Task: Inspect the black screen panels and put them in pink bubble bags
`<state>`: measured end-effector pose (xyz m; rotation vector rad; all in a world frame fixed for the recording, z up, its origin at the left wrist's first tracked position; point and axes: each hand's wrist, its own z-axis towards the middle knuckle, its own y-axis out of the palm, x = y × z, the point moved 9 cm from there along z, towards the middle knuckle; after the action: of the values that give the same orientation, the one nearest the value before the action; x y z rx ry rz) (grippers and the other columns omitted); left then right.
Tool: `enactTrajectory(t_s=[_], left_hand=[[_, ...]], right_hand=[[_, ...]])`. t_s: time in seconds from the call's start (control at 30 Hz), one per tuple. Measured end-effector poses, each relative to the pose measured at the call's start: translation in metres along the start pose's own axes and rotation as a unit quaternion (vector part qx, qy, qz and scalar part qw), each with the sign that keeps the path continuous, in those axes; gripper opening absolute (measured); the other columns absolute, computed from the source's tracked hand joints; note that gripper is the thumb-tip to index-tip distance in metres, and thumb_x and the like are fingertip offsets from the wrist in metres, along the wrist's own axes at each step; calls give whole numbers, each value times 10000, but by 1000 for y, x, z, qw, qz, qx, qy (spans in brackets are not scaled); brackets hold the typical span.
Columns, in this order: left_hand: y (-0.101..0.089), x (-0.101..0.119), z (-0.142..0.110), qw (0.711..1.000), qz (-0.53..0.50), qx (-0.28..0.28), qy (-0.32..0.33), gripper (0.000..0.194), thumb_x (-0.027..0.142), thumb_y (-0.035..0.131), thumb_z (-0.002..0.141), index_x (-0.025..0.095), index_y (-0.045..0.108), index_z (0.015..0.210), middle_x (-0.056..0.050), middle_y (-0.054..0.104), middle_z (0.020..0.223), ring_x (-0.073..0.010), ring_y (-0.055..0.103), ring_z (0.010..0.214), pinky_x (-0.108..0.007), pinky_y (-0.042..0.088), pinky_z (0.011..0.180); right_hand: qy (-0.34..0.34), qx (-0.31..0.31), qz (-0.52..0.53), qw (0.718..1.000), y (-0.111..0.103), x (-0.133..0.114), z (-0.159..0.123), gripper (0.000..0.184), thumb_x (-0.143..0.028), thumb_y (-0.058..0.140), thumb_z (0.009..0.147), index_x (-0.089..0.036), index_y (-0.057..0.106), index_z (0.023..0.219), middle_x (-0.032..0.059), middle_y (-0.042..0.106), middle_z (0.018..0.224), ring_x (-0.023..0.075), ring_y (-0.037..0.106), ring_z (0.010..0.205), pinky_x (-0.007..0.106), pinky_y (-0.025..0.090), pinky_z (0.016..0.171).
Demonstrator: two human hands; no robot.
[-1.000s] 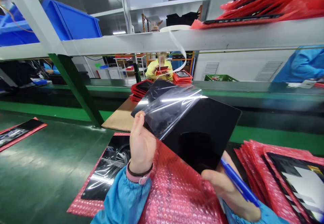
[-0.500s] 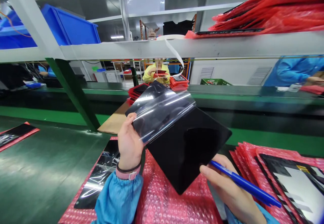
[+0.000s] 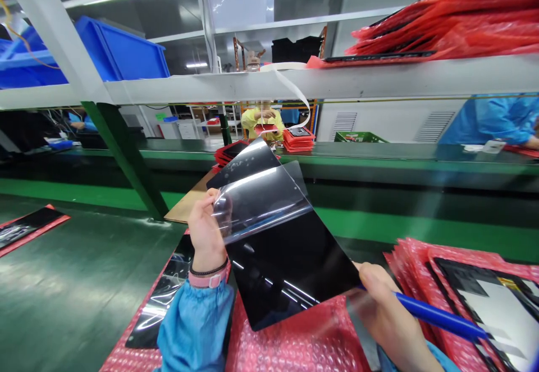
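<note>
Left hand [image 3: 205, 232] grips black panel [image 3: 290, 271], fingertips seemingly hidden behind film [image 3: 256, 203].

Two hands at work: left hand [image 3: 205, 232], right hand [image 3: 385, 316]. One black glass panel [image 3: 286, 265] held up, one clear film [image 3: 256, 203], one blue pen [image 3: 438, 318]. Two blue bins [image 3: 122, 49] on the shelf, one green crate [image 3: 356, 136] behind.

A blue plastic bin [image 3: 122, 52] sat on the grey metal shelf [image 3: 269, 83] at ten o'clock, with a heap of red bubble-wrap pouches [image 3: 455, 18] on the same shelf at two o'clock. A slanted green steel post [image 3: 126, 159] stood at nine o'clock on the green conveyor belt [image 3: 71, 271]. At twelve o'clock, far back, a person in a yellow top [image 3: 263, 118] sat by a green slatted crate [image 3: 357, 136].
</note>
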<state>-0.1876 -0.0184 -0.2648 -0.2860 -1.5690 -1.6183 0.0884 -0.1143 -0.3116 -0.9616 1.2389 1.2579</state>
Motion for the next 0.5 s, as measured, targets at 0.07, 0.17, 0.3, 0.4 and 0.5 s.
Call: enactTrajectory(t_s=[0.07,0.17,0.3,0.4,0.5], left_hand=[[-1,-2,1,1000,4,-9,-4,84,218,517,599,168,450,586,19,446,575,-114,487,524,-220,417,536],[-2,-7,3,999,6,-20,-25,93,233,519,612,178,445,609,20,444,587,-126,496,534,-237,428,532],[-5,-8,4,999,1,-19,-31,90,222,513,612,176,437,600,22,430,599,-116,494,547,-236,446,569],[-6,-8,4,999,-10,-15,-39,71,212,506,611,169,451,601,20,444,629,-104,500,572,-230,459,622],[-8,-8,4,999,-13,-1,-42,55,208,505,609,164,471,604,14,464,642,-105,502,594,-215,448,613]], right_hand=[[51,-24,88,995,6,9,-1,358,-604,633,713,-259,714,659,36,705,733,255,659,727,374,527,718],[59,-48,107,991,13,3,-4,352,-569,613,745,-246,733,670,45,723,812,259,665,765,371,526,730],[58,-89,86,991,20,-14,-9,340,-557,614,740,-252,764,713,58,735,775,257,679,731,350,531,690],[49,-82,66,993,13,-18,-11,276,-518,640,732,-275,770,734,50,729,729,253,684,744,344,535,705],[16,-25,-22,999,-7,-14,-12,272,-506,650,731,-263,763,778,61,723,802,261,675,810,364,534,758]])
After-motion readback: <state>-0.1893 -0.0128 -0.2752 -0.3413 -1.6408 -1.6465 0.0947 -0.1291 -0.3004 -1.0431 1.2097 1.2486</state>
